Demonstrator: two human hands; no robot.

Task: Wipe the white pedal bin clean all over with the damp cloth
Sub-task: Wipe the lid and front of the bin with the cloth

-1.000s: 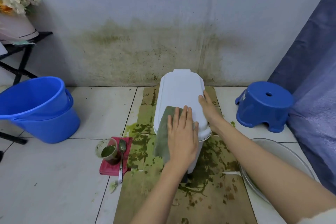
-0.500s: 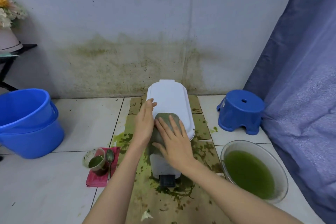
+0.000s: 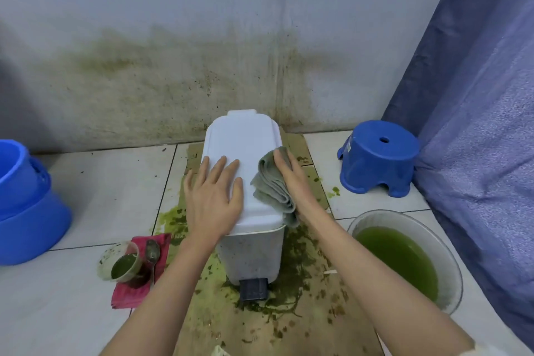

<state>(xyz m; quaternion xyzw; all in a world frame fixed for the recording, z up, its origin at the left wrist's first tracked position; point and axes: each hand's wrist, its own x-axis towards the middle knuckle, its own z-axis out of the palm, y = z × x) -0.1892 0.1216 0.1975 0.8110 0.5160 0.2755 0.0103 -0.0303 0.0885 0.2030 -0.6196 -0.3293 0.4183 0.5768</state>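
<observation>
The white pedal bin (image 3: 248, 136) stands on stained cardboard against the wall, lid closed, dark pedal (image 3: 253, 289) facing me. Its front wall carries small dark specks. My left hand (image 3: 215, 196) lies flat on the left half of the lid, fingers spread, holding nothing. My right hand (image 3: 291, 182) presses the folded grey-green cloth (image 3: 273, 191) against the lid's right edge. The cloth hangs over the lid's right front corner.
Stacked blue buckets (image 3: 26, 205) stand at the left, a blue stool (image 3: 378, 156) at the right. A basin of green liquid (image 3: 404, 260) sits near my right forearm. A cup of green paste (image 3: 122, 264) and spoon rest on a red cloth (image 3: 130, 293). A blue curtain (image 3: 476, 124) hangs on the right.
The cloth went from my left hand on the lid's front to my right hand, then across to the lid's right edge. My left hand moved from the bin's left side onto the lid.
</observation>
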